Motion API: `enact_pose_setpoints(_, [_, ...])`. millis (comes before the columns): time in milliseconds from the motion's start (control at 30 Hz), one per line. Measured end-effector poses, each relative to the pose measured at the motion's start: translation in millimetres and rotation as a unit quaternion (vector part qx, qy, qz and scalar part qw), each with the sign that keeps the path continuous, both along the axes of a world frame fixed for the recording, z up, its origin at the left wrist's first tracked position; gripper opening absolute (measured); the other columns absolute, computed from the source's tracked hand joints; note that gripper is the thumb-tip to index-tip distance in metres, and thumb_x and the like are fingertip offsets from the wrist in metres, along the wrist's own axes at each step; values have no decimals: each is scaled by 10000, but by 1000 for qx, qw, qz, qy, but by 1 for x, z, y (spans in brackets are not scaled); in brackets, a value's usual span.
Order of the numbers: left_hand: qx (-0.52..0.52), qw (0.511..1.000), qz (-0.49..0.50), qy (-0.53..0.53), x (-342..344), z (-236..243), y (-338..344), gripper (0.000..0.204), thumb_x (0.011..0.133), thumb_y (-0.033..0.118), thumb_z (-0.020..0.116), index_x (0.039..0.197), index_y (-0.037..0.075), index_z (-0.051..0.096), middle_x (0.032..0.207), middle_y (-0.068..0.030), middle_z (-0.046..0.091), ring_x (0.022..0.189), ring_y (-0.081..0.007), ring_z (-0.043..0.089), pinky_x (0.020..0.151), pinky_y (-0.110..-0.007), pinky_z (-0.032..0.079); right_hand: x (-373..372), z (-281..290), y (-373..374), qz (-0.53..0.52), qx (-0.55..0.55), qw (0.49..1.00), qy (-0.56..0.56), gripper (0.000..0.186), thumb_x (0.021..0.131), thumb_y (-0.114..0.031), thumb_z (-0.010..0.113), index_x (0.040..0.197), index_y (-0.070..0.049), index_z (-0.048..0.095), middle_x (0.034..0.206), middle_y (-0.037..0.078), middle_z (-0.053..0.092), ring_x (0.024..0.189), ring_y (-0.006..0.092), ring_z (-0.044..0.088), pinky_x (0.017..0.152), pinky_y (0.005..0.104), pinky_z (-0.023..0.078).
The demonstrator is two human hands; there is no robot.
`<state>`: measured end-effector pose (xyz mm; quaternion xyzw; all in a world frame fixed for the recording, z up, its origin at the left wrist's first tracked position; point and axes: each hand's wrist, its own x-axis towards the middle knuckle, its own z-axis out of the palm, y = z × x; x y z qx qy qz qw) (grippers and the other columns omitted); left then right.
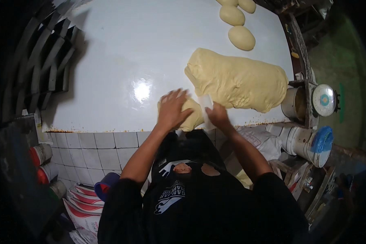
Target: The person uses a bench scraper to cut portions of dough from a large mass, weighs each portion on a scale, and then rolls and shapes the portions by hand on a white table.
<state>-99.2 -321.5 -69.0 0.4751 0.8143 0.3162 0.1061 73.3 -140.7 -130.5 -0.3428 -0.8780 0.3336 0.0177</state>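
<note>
A small piece of pale yellow dough (193, 120) lies at the table's near edge. My left hand (174, 109) rests on it with fingers spread. In my right hand (218, 115) is a whitish dough scraper (205, 106), its fingers closed round one end. The scraper stands between the small piece and a large, long slab of dough (244, 79). That slab stretches to the right, its surface smooth on top and wrinkled along the near side. The scraper's lower edge is hard to make out.
Several rounded dough balls (241, 38) sit at the far right of the white table (118, 53). Stacked dark pans (49, 61) stand at the left. Beyond the right edge are a metal pot (290, 103), a round scale (324, 100) and a white bucket (309, 146).
</note>
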Motion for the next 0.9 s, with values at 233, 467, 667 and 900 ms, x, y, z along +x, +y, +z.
enact_pose_setpoints(233, [-52,997,24,-46,-16,-42,-27,526,909,408,708,1287,58,600,1332,-165,624,1233,-328,588,1046,-485,406,-77,-22,-13,-65,-7,998,14,351,955,-319,654,959,31,682,924,270,713,899,456,696,773,507,541])
enact_pose_setpoints(467, [17,943,103,-315,-20,-65,-129,685,988,331,656,1542,22,399,1529,-230,490,1430,-311,467,1142,-433,404,-12,2,-68,-39,-78,980,-178,409,964,-317,663,1172,34,686,979,267,717,993,451,689,877,455,532])
enact_pose_setpoints(667, [134,745,180,-628,-20,-38,-82,719,1028,368,626,1568,8,317,1534,-209,470,1388,-281,491,1145,-388,410,-65,-51,-101,-71,-166,983,24,434,946,-357,680,932,78,679,783,217,676,752,330,691,677,451,535])
enact_pose_setpoints(900, [216,578,65,-784,-26,49,88,699,1020,485,587,1521,34,404,1497,-181,515,1336,-323,546,1130,-502,452,38,67,44,-286,-618,656,325,381,977,-311,691,1219,-17,664,1001,59,722,870,177,707,760,368,584])
